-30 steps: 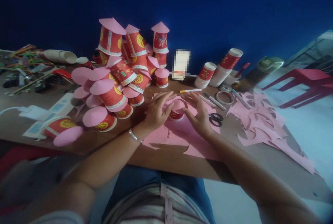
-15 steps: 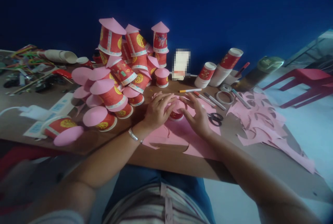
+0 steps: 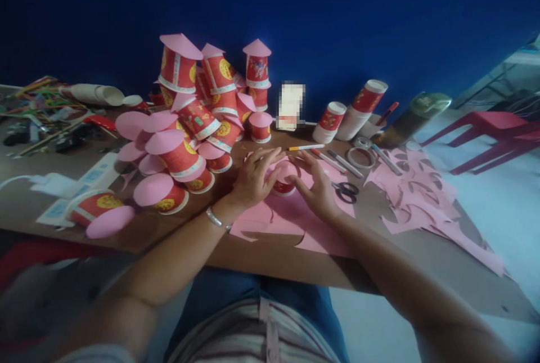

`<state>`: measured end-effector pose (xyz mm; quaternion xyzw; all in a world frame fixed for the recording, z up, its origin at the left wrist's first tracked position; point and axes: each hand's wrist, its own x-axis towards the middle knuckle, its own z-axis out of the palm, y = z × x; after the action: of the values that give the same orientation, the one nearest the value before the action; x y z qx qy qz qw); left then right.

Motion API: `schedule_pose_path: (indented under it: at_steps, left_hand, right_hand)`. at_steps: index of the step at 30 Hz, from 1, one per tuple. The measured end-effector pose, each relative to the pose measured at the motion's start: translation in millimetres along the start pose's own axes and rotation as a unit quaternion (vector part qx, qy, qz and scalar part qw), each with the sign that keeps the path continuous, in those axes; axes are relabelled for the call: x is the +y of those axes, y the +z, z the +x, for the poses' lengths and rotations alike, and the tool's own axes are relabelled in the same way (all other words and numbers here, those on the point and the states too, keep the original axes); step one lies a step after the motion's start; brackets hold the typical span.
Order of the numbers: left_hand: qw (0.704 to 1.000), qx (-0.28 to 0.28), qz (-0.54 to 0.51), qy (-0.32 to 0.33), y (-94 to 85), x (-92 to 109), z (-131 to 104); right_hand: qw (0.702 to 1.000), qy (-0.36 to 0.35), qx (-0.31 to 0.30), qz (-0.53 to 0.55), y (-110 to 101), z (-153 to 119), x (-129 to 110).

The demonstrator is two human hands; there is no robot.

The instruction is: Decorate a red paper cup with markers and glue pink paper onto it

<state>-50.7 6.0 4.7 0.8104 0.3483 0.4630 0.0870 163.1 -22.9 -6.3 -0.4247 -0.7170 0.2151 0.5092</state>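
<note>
A red paper cup [image 3: 284, 188] stands upside down on pink paper sheets [image 3: 270, 222] in front of me, capped by a pink paper cone [image 3: 285, 170]. From the left, my left hand [image 3: 256, 177] curves round the cone, its thumb against the near side. My right hand [image 3: 314, 183] closes in from the other side, with thumb and fingers on the cone's edge. Parts of the cone are hidden behind my fingers. Black-handled scissors [image 3: 346, 192] lie just right of my right hand.
Several cone-topped cups [image 3: 175, 152] are piled at the left, near a power strip [image 3: 80, 188]. Pens [image 3: 346, 164], tape rolls [image 3: 361, 157], stacked cups [image 3: 361, 110] and a bottle [image 3: 417, 118] stand or lie at the right. Pink paper scraps [image 3: 422, 194] cover the table's right side.
My hands keep almost the same hold round the pink cone. The whole view has shifted slightly; nothing else has visibly moved.
</note>
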Motion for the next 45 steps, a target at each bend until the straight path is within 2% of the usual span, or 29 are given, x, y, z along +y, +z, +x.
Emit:
schedule_pose_path:
  at_steps: [5,19,28,32,35,37,41,43,45]
  left_hand:
    - [0.999,-0.031,-0.018,-0.014,-2.8,1.0,0.9]
    - [0.999,-0.030,-0.023,-0.018,-1.4,-1.9,-2.3]
    - [0.999,-0.044,-0.020,-0.018,-5.8,-2.5,1.1]
    - [0.998,-0.037,-0.030,-0.028,-7.8,-1.3,2.4]
    - [0.995,-0.028,-0.077,-0.061,-6.7,-0.7,-0.1]
    - [0.984,-0.024,-0.136,-0.109,-3.8,-1.0,-2.4]
    - [0.928,-0.029,-0.288,-0.236,3.4,-1.4,-4.4]
    - [0.900,-0.039,-0.332,-0.279,5.3,-0.4,-3.4]
    - [0.885,-0.043,-0.347,-0.307,5.7,0.9,-2.1]
  right_hand:
    - [1.000,0.011,-0.004,-0.001,-1.1,0.3,0.5]
    - [1.000,0.010,-0.005,0.013,-1.5,1.1,-3.8]
    - [1.000,0.003,-0.007,-0.017,-1.5,6.3,-2.0]
    - [1.000,0.000,-0.007,0.015,0.9,4.8,-0.9]
    - [0.995,0.028,0.013,0.094,5.7,3.6,3.2]
    - [0.986,0.066,0.031,0.152,8.4,4.6,7.5]
    - [0.962,0.149,0.034,0.228,9.2,9.4,13.2]
    - [0.956,0.170,0.031,0.237,8.3,11.2,13.1]
    - [0.952,0.186,0.025,0.240,8.2,12.1,12.2]
